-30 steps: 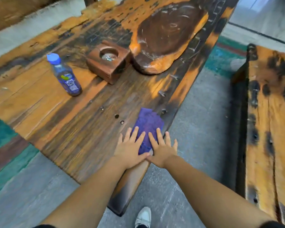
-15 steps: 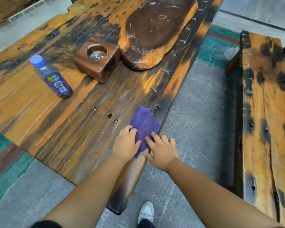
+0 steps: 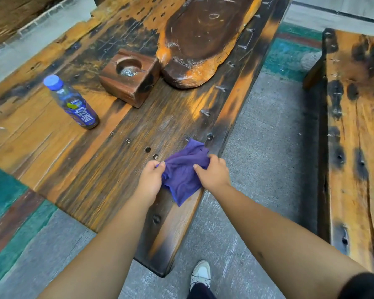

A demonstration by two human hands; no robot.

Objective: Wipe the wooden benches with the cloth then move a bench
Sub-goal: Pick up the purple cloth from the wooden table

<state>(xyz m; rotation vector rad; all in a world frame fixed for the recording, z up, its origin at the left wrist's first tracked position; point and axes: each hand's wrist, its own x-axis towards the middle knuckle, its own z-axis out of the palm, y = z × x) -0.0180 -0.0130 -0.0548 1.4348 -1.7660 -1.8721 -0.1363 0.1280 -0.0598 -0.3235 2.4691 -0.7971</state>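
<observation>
We see a purple cloth bunched between 2 hands: our left hand and right hand each pinch it above the wooden table edge.

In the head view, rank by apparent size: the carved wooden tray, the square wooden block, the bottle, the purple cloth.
1. Carved wooden tray, cut off at top.
2. Square wooden block.
3. Purple cloth and bottle: too alike; the cloth is bunched and nearer.
</observation>
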